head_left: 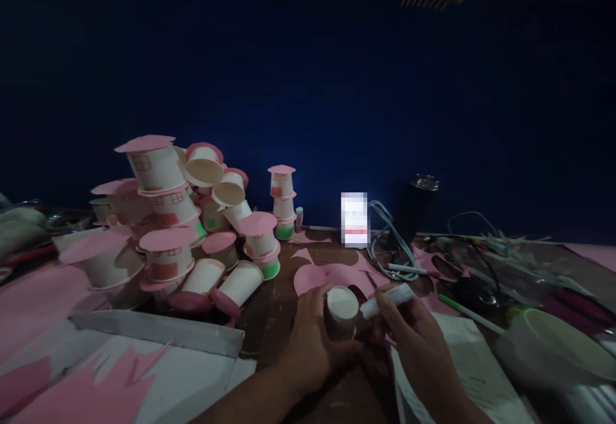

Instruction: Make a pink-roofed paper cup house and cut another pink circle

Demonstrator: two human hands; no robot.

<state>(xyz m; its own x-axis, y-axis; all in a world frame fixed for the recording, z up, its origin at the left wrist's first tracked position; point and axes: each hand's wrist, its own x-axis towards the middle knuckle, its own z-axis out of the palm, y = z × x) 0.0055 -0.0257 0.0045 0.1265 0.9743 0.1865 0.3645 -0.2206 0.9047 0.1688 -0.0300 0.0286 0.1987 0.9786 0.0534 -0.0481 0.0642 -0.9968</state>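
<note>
My left hand [310, 337] grips a small white paper cup [341, 312] turned bottom up, low in the middle of the view. My right hand [414, 334] holds a white glue stick [387, 301] with its tip against the cup's right side. Just behind the cup lies a cut pink paper shape [332, 275] on the brown table. To the left rises a heap of paper cups [187, 225] with pink paper roofs and drawn windows, some upright, some tipped over.
A stack of three roofed cups [282, 203] stands by the blue wall. A dark tumbler [421, 209], cables [392, 247] and scissors [455, 270] lie at the right. A white bowl [553, 340] and a green-tipped pen [469, 313] sit near my right hand. Pink paper scraps [86, 385] lie on a white board at lower left.
</note>
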